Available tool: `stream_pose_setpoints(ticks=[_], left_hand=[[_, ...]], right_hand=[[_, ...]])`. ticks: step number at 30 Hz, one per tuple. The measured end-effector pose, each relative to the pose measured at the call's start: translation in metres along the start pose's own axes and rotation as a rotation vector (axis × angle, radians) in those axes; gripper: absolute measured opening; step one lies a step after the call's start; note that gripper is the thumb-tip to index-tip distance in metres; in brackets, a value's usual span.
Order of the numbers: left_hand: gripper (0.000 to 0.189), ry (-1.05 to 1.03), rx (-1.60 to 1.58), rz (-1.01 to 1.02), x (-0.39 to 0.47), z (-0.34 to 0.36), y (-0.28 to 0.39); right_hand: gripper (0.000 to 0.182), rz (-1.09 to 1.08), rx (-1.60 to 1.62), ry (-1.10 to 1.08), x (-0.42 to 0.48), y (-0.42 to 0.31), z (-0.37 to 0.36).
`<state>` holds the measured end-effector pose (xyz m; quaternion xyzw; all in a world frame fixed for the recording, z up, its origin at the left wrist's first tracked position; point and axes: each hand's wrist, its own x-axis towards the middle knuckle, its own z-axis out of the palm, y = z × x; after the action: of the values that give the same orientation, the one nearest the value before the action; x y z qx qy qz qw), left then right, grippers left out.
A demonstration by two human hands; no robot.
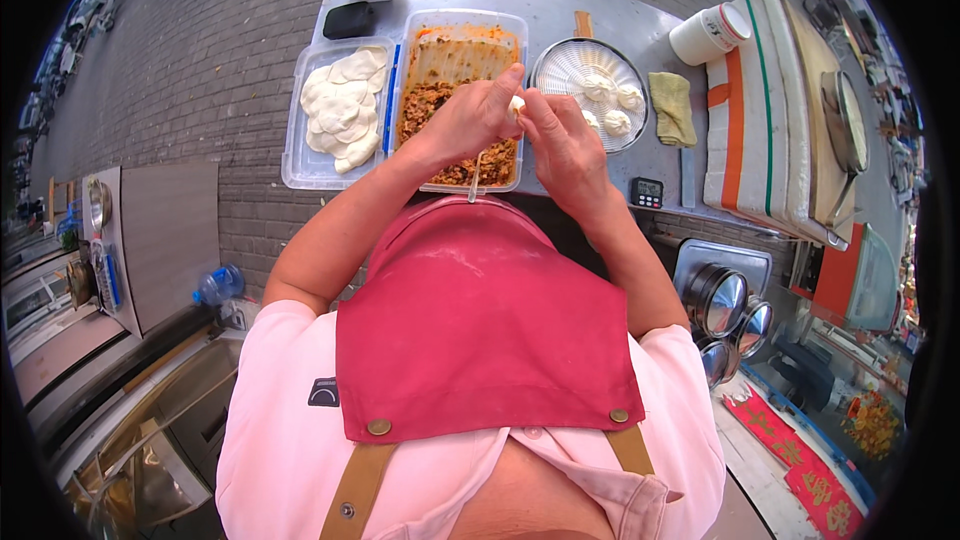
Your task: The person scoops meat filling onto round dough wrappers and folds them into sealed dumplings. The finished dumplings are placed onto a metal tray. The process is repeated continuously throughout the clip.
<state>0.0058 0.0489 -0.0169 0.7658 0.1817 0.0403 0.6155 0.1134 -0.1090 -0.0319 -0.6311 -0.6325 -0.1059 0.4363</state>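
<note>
My left hand (480,116) cups a small dough bun (516,106), its thumb pointing up and away. The fingertips of my right hand (564,142) pinch the dough's edge, so both hands hold the bun above the filling tub. Below them, a clear plastic tub (519,30) holds chopped reddish-brown filling (427,105), partly hidden by my left hand. A metal spoon handle (475,178) leans out over the tub's near edge. Overlapping flat dough wrappers (341,109) lie on a plastic lid or shallow tray (295,157) at left. Several pleated buns (597,87) sit on a round steamer (559,71) at right.
On the metal table (630,15) are a folded yellow cloth (673,109), a digital timer (646,192), a black case (349,20) and a blade-like strip (687,178). Paper cups (709,34) lean by a taped foam box (724,142). Stacked round metal tins (718,300) stand lower right.
</note>
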Motion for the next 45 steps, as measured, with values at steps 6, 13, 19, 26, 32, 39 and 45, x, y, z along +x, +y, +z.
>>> stream_pose_setpoints(ticks=[6,13,19,26,32,39,45], left_hand=[[0.076,-0.139,0.179,-0.062,0.015,-0.024,0.034],[0.053,0.341,-0.057,0.314,-0.008,0.005,0.011],[0.056,0.357,-0.164,0.181,-0.008,0.016,-0.006],[0.069,0.131,-0.235,0.026,-0.009,0.014,-0.01],[0.068,0.123,-0.244,0.076,-0.006,0.017,-0.011],[0.071,0.221,-0.212,0.121,-0.008,0.032,-0.004],[0.066,0.205,-0.281,0.08,-0.008,0.05,-0.023]], right_hand=[[0.06,0.021,0.057,0.069,0.014,-0.005,-0.005],[0.064,0.743,1.067,0.369,0.017,-0.032,0.008],[0.059,0.586,0.647,0.153,-0.002,-0.023,0.015],[0.061,0.092,0.044,-0.048,-0.001,-0.012,-0.001],[0.062,0.002,0.018,-0.003,0.01,-0.018,-0.008],[0.047,0.115,-0.028,0.046,0.007,-0.035,-0.009],[0.049,0.093,-0.106,0.048,-0.015,-0.027,0.0]])
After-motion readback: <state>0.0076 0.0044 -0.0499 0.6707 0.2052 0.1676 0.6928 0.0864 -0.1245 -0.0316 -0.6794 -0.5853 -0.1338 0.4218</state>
